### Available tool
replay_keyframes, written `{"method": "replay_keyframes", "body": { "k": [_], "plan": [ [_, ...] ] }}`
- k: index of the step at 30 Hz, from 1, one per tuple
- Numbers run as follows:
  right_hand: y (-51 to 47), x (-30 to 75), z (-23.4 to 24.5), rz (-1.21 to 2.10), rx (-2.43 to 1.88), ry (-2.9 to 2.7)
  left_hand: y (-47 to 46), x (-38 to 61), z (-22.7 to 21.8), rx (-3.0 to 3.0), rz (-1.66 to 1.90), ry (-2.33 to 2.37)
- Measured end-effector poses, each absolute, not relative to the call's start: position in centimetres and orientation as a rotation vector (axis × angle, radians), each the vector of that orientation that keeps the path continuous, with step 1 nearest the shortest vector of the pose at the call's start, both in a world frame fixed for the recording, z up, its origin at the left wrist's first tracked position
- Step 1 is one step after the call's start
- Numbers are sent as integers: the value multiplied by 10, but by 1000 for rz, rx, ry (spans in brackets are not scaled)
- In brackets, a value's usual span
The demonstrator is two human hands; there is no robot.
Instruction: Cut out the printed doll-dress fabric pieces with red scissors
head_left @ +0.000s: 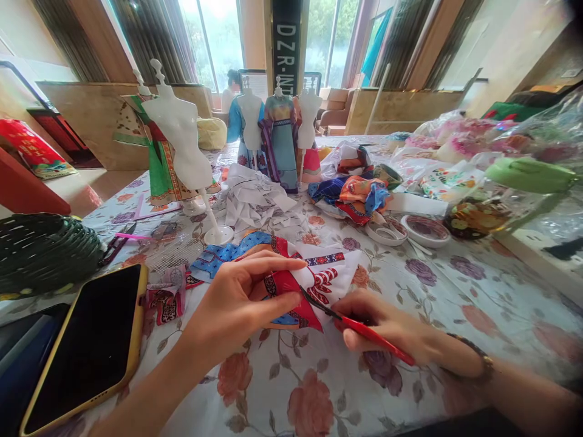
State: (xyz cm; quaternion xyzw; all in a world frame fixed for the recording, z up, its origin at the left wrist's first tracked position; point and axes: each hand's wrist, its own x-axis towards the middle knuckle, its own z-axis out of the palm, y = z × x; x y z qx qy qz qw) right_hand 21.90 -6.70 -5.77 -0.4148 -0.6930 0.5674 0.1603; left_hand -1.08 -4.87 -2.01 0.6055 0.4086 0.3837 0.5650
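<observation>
My left hand (241,300) pinches a piece of red, white and blue patterned fabric (314,276) and holds it up off the floral tablecloth (455,285). My right hand (392,331) grips red-handled scissors (364,331), whose dark blades point left into the fabric's red edge. A bare white doll mannequin (182,139) stands on a round base just beyond the fabric.
A phone in a yellow case (86,346) lies at the left, beside a dark woven basket (43,249). Dressed mannequins (277,133) stand at the back, with loose fabric scraps (355,194), tape rolls (387,232) and plastic bags (501,152) to the right. A person sits far behind.
</observation>
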Motion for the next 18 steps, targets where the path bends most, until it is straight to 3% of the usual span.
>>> {"method": "replay_keyframes", "body": {
  "k": [18],
  "plan": [
    [-60, 225, -65, 1677, -1108, -1943, -49, -11, -18, 1341, 902, 949]
  ]
}}
